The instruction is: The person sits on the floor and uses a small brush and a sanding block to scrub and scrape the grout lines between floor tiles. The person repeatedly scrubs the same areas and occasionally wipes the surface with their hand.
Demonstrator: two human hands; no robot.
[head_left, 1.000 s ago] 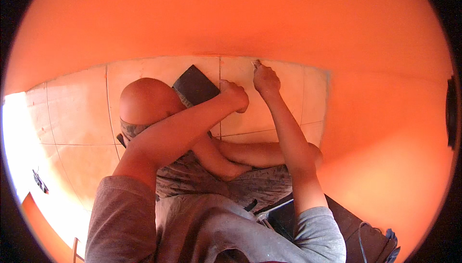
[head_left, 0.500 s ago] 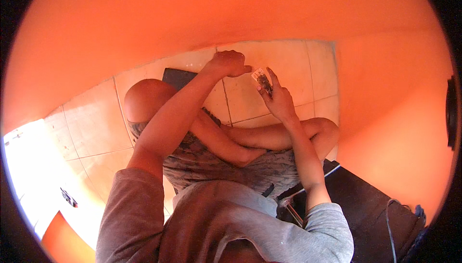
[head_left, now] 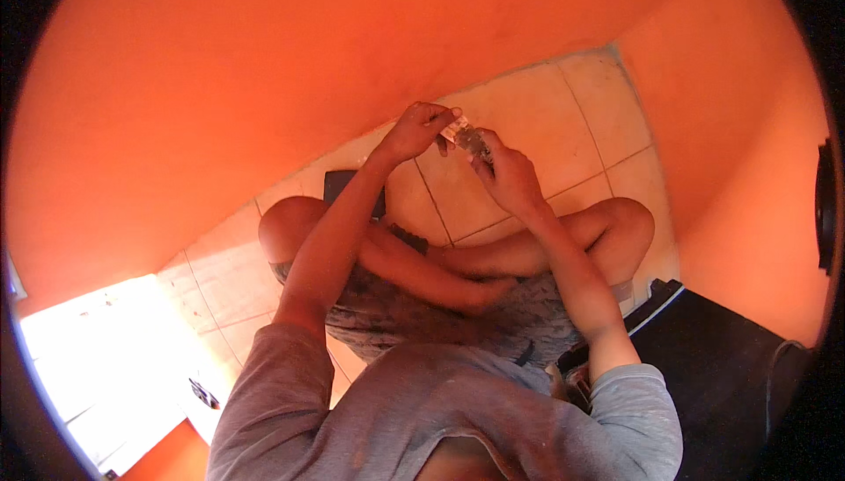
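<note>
Left hand (head_left: 412,135) and right hand (head_left: 514,180) pinch opposite ends of a small card (head_left: 470,137), likely light, bendable, best held by its edges.

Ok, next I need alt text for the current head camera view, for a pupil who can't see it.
A person's left hand and right hand hold a small patterned card-like item. Seen from above, the person sits cross-legged on a tiled floor beside orange walls, with a dark flat object near the left knee.

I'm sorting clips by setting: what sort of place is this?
Probably an indoor room corner, perhaps in a home: orange walls meet a tiled floor, with a black box-like object nearby.
</note>
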